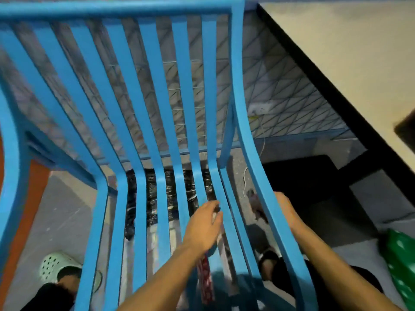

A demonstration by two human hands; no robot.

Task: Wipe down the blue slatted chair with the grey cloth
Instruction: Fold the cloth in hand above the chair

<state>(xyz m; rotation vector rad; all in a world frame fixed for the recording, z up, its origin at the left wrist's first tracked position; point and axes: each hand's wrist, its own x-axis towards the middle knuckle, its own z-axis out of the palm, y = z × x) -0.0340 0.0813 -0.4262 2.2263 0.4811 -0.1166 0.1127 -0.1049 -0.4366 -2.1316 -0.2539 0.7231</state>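
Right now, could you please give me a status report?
Left hand open on blue chair slats. Right hand behind outer rail, fingers hidden. Grey cloth beside that rail.

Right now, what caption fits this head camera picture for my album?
Left hand over the blue slatted chair; right hand and grey cloth at its side rail.

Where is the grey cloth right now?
Head view, lower right: the grey cloth shows just left of the outermost right rail of the blue chair, beside the right hand, whose fingers are hidden behind that rail.
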